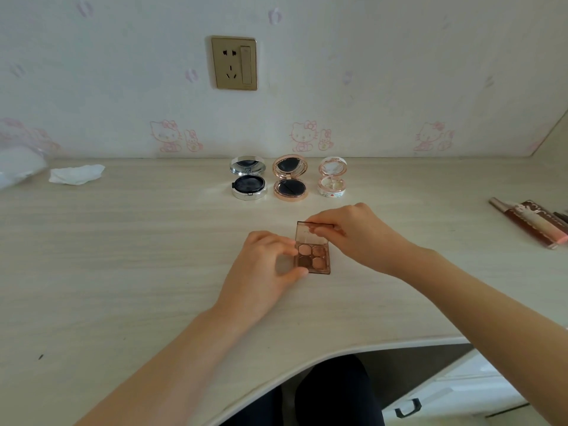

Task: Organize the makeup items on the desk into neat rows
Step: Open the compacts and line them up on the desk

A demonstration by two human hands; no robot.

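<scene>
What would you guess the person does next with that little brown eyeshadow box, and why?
Probably set the eyeshadow palette, its lid held up by the right hand, behind in line with the three open compacts. The left hand grips its base.

Head-worn view, facing forward and down, desk (123, 241) close below

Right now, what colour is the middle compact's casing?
Rose gold casing on the middle compact, with a dark interior; shows best in the head view.
</scene>
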